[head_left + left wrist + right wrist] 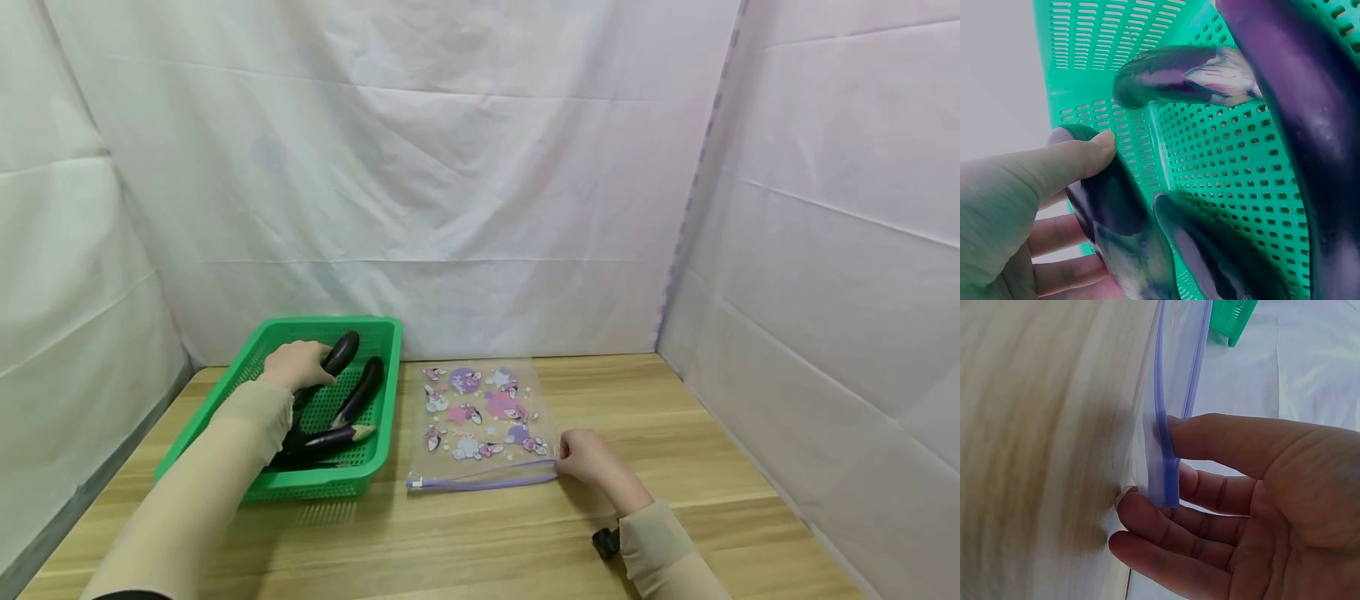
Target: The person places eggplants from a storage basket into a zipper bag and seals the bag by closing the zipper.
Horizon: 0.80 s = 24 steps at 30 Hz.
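Observation:
My left hand reaches into a green plastic basket and grips a dark purple eggplant. In the left wrist view, thumb and fingers wrap round this eggplant near one end. Several other eggplants lie in the basket, among them one at the right side and one with a pale tip. A clear zipper bag printed with pink and purple cartoons lies flat on the table, its purple zip edge towards me. My right hand pinches the right end of that edge.
The wooden table runs up to white cloth walls at the back and both sides. A small black object sits at my right wrist. The bag's white slider is at the left end of the zip.

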### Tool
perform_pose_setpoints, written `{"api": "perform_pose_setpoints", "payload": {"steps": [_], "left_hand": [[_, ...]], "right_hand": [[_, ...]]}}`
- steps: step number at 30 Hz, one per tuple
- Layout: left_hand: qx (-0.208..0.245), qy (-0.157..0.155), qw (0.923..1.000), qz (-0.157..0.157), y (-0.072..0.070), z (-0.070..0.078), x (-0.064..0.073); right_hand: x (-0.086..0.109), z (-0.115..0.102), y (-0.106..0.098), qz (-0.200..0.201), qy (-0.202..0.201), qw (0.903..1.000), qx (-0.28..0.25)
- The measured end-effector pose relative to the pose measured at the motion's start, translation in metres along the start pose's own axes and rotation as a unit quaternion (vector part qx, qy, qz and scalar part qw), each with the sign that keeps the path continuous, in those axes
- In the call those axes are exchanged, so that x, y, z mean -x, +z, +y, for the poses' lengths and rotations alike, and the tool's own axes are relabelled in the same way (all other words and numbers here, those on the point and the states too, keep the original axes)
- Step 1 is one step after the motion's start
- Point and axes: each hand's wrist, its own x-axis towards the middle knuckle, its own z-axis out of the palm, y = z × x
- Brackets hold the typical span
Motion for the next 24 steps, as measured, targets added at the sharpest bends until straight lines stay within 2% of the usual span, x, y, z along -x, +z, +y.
{"api": "perform_pose_setpoints", "payload": {"steps": [15,24], "left_hand": [[-0.004,-0.003,0.9999,0.013,-0.0094,0.0050,0.0020],[-0.004,0.004,0.9998,0.017,-0.0084,0.0028,0.0009]], "right_hand": [[-0.0017,0.0010,-0.0009,0.000,-0.005,1.0000,-0.006],[-0.0010,0.0019,0.0002,-0.006,-0.005,1.0000,-0.006]]}}
